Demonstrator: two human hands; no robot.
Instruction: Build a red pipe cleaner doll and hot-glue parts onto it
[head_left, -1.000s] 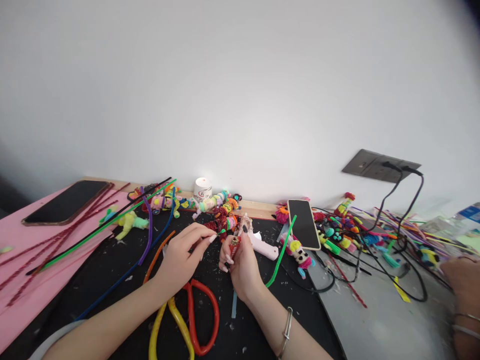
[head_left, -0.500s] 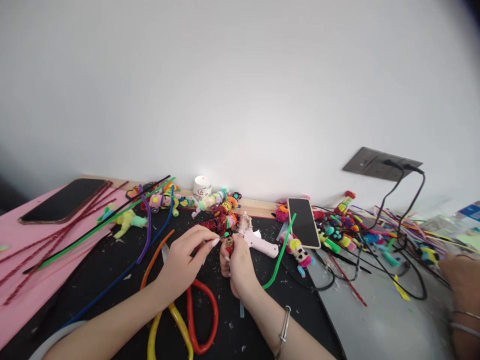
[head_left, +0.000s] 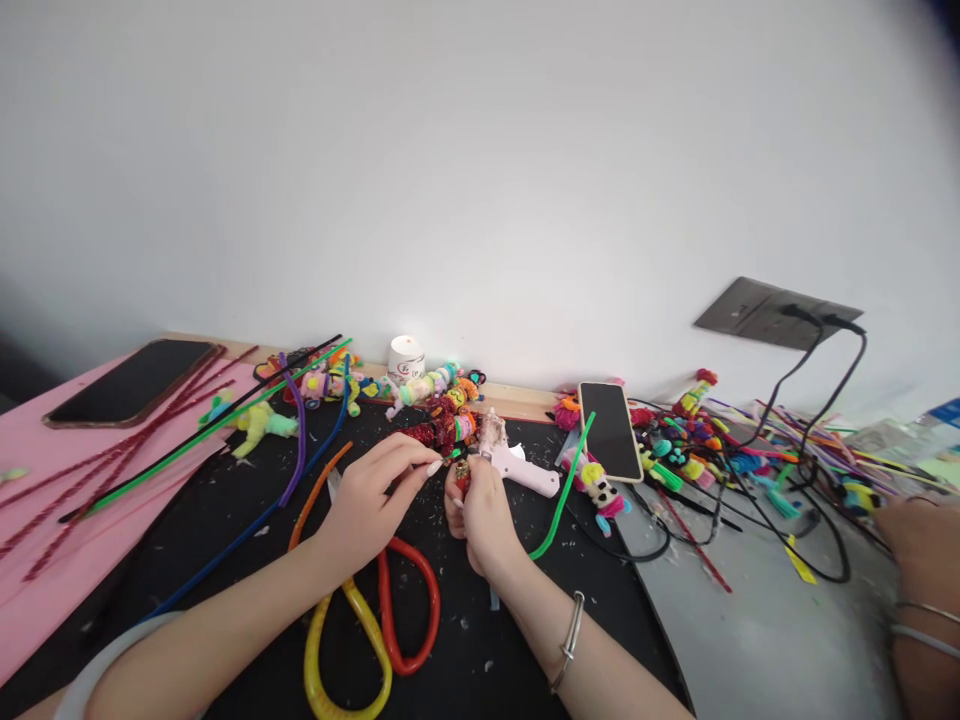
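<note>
My left hand (head_left: 382, 495) has its thumb and fingers closed in a pinch. At the fingertips shows a small green piece (head_left: 452, 456), fuzzy like a bit of pipe cleaner. My right hand (head_left: 484, 515) is wrapped round what looks like a red lighter with a metal top (head_left: 463, 474), mostly hidden by the fingers; no flame can be made out. Just beyond the right hand lies a pale pink glue gun (head_left: 529, 473). A dark red glittery pipe-cleaner figure (head_left: 439, 430) lies behind the fingertips. Scissors with red (head_left: 435, 610) and yellow (head_left: 311, 650) handle loops lie below the left hand.
Pipe-cleaner figures (head_left: 322, 385) and a paper cup (head_left: 406, 358) line the wall. Phones lie left (head_left: 131, 382) and right (head_left: 609, 430). A green pipe cleaner (head_left: 562, 490) is beside the right arm. Black cables (head_left: 765, 400) run from a wall socket (head_left: 772, 312). Another person's hand (head_left: 919, 540) is far right.
The view has shifted slightly, so the table things sit a little higher and further right. Both hands keep their grip near each other, with the fingertips slightly closer to the lighter's top.
</note>
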